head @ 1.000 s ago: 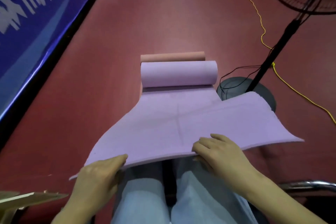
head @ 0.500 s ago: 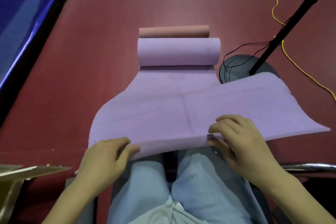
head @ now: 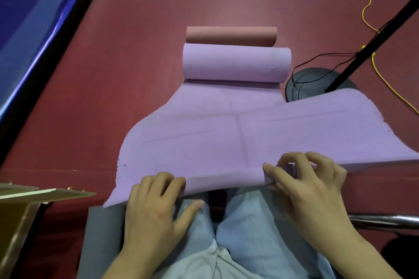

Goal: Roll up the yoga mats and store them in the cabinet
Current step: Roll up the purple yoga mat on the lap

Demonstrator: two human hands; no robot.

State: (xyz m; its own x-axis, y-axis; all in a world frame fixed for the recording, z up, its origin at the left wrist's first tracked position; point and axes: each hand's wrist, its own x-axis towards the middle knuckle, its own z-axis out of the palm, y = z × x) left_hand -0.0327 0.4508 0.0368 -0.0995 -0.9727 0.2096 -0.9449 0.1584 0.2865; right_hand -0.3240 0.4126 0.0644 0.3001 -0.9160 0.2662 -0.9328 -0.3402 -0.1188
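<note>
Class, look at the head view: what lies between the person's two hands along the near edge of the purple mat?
Only the purple mat itself: its near edge spans from left hand to right hand, over the lap.

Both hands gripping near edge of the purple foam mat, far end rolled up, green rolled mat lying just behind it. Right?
Not quite: the rolled mat behind is pinkish-brown, not green, as the head view shows. The rest holds: left hand and right hand both have a grip on the purple foam mat at its near edge, far end rolled.

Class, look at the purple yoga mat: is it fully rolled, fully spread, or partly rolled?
Partly rolled. The purple mat has a roll at its far end; the near end lies flat.
</note>
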